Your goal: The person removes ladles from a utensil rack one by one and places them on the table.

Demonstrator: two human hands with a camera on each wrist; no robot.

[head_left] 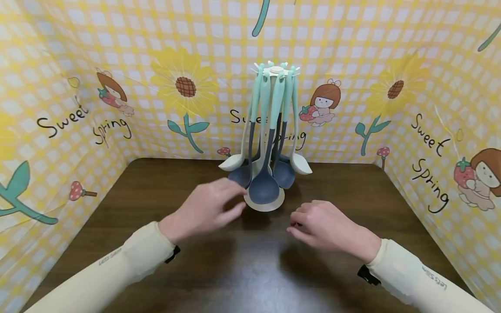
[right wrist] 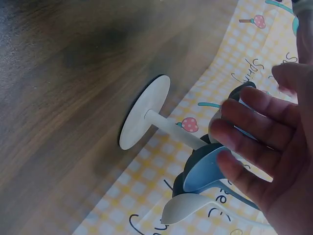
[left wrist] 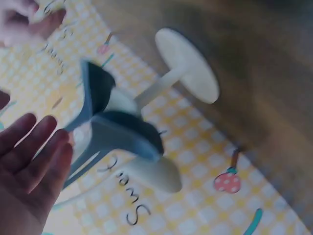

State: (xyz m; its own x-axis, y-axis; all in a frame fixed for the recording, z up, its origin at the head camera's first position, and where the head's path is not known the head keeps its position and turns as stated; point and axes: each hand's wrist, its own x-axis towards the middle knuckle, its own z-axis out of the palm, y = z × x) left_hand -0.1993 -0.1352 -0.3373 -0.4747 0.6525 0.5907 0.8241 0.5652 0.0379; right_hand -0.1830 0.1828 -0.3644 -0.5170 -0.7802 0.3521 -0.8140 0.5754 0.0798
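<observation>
A white rotating-style utensil stand with a round base (head_left: 278, 203) stands upright on the table. Several utensils with mint-green handles (head_left: 277, 98) hang from its top hooks. A dark blue ladle (head_left: 264, 190) faces front, with other dark blue heads behind it and white spoon-like heads (head_left: 232, 162) at either side. My left hand (head_left: 207, 206) is just left of the base, fingers loosely bent and holding nothing; in the head view its fingertips overlap the utensils' edge, and contact cannot be told. Right of the base and nearer me, my right hand (head_left: 328, 224) hovers with relaxed fingers, holding nothing.
A dark brown wooden table (head_left: 250, 269) lies under both hands. Yellow checked cloth (head_left: 219, 39) with sunflowers and cartoon figures forms walls at the back and both sides. The back cloth rises close behind the stand.
</observation>
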